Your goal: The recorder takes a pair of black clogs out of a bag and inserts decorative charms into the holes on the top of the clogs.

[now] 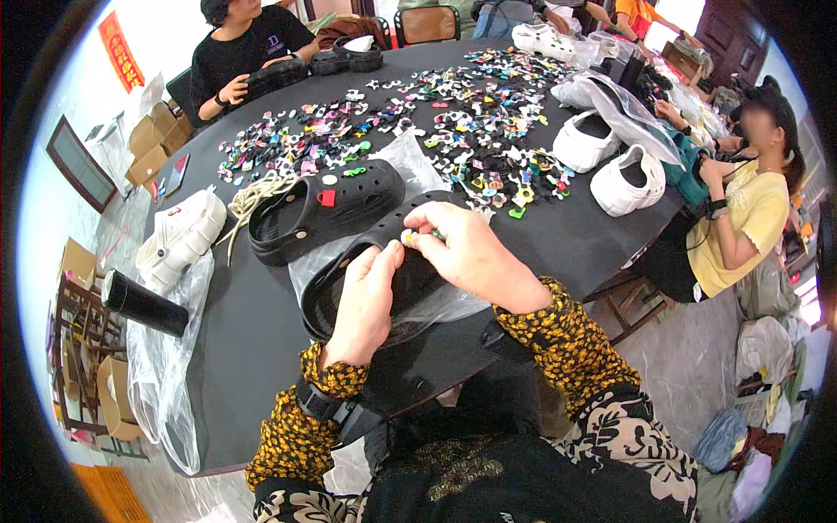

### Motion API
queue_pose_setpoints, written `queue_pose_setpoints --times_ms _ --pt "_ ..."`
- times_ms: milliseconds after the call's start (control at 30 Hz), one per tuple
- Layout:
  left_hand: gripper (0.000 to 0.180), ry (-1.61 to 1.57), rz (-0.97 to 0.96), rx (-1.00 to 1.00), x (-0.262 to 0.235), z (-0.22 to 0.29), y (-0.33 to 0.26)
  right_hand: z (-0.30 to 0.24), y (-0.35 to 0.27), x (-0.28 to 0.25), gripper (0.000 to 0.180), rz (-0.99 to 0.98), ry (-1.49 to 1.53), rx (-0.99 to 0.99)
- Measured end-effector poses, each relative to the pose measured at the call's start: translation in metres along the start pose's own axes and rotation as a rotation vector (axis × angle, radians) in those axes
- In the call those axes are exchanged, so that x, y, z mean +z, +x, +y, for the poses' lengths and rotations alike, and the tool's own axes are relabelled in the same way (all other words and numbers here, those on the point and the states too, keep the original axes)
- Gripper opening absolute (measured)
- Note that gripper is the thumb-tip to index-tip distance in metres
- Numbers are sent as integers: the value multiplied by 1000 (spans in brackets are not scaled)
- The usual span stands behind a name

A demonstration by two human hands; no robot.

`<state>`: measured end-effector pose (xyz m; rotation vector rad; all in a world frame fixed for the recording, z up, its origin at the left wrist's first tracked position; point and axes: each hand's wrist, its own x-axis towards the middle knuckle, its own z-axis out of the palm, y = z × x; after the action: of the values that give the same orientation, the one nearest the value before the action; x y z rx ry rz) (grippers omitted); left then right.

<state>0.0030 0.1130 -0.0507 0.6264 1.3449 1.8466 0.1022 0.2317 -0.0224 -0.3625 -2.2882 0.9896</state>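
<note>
A black clog (413, 286) lies on clear plastic wrap in front of me, its toe pointing away to the right. My left hand (368, 292) grips the upper, thumb on top and the other fingers hidden in the opening. Between my right hand's (466, 248) thumb and forefinger is a small white-and-yellow shoe charm (407, 236), touching the upper near my left thumb. Just beyond sits the matching black clog (362, 193), carrying a red charm (326, 199), a green charm (356, 172) and a pale round one.
Loose colourful charms (488, 122) spread across the dark table (253, 349). On the left are a white clog (180, 235), a black cylinder (145, 302) and beige cord (259, 202). White clogs (628, 180) stand at the right. Co-workers sit opposite and to the right.
</note>
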Motion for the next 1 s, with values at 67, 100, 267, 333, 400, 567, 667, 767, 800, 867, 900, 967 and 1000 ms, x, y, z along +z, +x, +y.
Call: queue_pose_setpoints --times_ms 67,100,267,333,400,567,667,767,800,867,900,967,1000 --pt "22 9 2 -9 -3 2 -2 5 2 -5 18 29 95 -15" --pt "19 52 -22 0 -3 6 -3 9 4 -9 16 45 142 28" --pt "35 111 -175 17 -9 23 -7 37 9 -44 10 106 -26 78" --pt "38 225 -96 21 -16 29 -13 54 6 -47 12 117 -24 112" --pt "39 329 -20 8 -23 35 -20 71 1 -49 15 123 -89 78" --pt "32 328 -46 67 -39 47 -27 90 -12 -47 24 97 -120 73" --pt "29 355 -51 99 -38 61 -34 96 -17 -48 23 109 -112 79" --pt "24 363 -21 163 -39 71 -36 99 -21 -51 21 24 -123 163" --pt "24 378 -15 179 -41 74 -37 100 -22 -51 20 23 -153 110" --pt "24 417 -4 213 -44 84 -33 101 -22 -57 20 10 -184 42" --pt "24 454 34 241 -50 86 -30 94 -18 -59 20 -11 -173 21" --pt "26 521 76 231 -59 90 -15 71 -13 -73 22 -13 -157 -2" --pt "27 517 80 210 -69 89 -5 62 -9 -80 22 -22 -87 22"
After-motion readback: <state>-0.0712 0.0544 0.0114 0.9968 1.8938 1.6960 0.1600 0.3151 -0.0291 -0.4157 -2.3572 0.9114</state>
